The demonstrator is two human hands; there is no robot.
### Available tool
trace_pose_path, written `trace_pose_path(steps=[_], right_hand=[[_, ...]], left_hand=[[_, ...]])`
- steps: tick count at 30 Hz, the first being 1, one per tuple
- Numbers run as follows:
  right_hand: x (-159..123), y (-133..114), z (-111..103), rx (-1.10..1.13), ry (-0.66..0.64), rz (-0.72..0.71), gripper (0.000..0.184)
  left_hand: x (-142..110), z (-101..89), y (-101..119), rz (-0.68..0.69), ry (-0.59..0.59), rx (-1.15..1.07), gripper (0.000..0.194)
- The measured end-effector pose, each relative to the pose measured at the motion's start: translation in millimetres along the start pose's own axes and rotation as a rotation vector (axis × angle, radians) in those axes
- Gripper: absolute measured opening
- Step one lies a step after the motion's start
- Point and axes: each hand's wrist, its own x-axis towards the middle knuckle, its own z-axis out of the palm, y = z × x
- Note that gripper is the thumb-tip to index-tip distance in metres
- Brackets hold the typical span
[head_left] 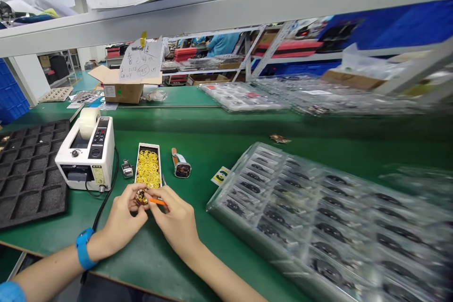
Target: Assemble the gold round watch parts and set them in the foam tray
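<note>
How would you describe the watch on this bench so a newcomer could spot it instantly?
On the green workbench, find the white tape dispenser. Right of it sits an open box of yellow rings. Next to that lies the watch, alone in having a brown strap.

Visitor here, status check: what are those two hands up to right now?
Left hand pinching small gold round part. Right hand holding orange stick at it. Open box of yellow rings just ahead.
</note>
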Motion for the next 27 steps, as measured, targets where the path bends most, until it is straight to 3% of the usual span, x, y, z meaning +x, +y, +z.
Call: trace_pose_path(steps=[7, 12, 17, 20, 22, 27], right_hand=[[7.6, -6.3, 0.5, 0.172, -0.106, 0.188, 0.01], [14.4, -5.6, -10.5, 0.378, -0.231, 0.352, 0.018], [24.7, 18.7, -17.1, 0.1, -0.305, 0.476, 0.03], [28.6, 30.1, -16.1, 0.0, -0.349, 0.458, 0.022], [27.6, 29.7, -16.4, -0.042, -0.365, 0.439, 0.008], [16.2, 7.1, -32.7, -0.169, -0.325, 0.386, 0.016]], left_hand=[[-1.9, 0.5, -1.2, 0.076, 0.005, 0.234, 0.041], [4.1, -5.3, -9.1, 0.006, 0.04, 0.141, 0.04], [10.5, -11.2, -9.5, -0.084, 0.103, -0.084, 0.037], [13.5, -13.7, -6.2, -0.117, 0.138, -0.136, 0.038], [14.9, -15.6, -3.7, -0.13, 0.141, -0.169, 0.04], [15.4, -21.0, 6.3, -0.197, 0.137, -0.249, 0.046]])
